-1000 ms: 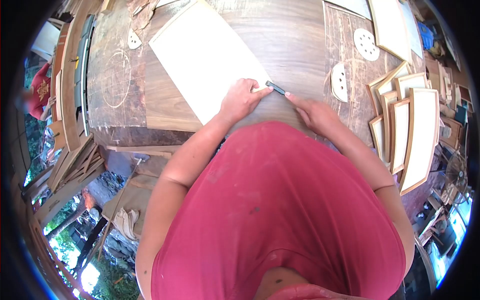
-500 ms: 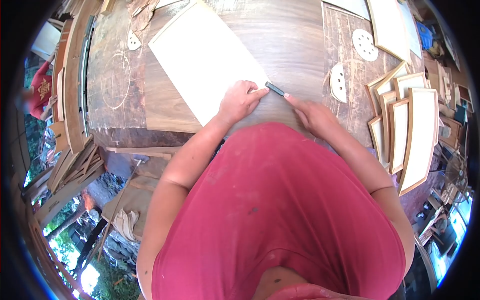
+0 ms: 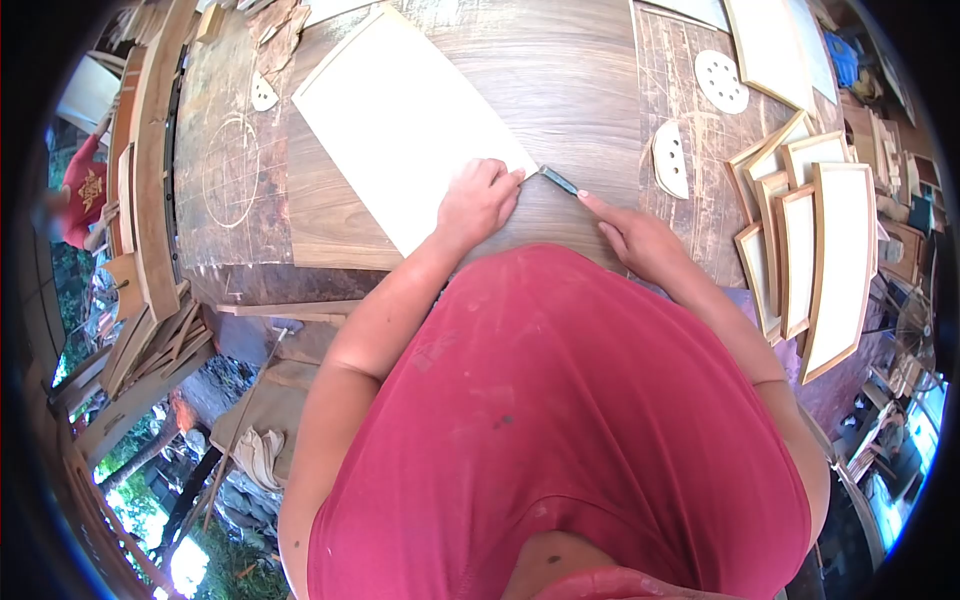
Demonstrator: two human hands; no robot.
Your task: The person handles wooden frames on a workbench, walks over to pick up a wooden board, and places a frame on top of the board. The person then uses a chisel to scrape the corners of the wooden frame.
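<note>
A white panel (image 3: 400, 120) with a thin wooden edge lies slantwise on the brown wood-grain board (image 3: 560, 60). My left hand (image 3: 480, 203) rests on the panel's near right corner, its fingers curled together at the edge; whether something small is between them is too small to tell. My right hand (image 3: 640, 236) is closed on a dark, narrow chisel-like tool (image 3: 560, 181), index finger stretched along it. The tool's tip points at the panel's corner, close to my left fingertips.
Several framed panels (image 3: 840, 260) are stacked at the right. Perforated sanding discs (image 3: 721, 82) lie on the scratched table (image 3: 700, 150), with folded ones (image 3: 671, 160) nearer. Another person (image 3: 85, 195) in a red shirt is at the far left, beyond long planks (image 3: 152, 180).
The tool in my right hand has shifted slightly right, away from my left fingers. My left fingers have drawn closer together. The whole view has shifted a little.
</note>
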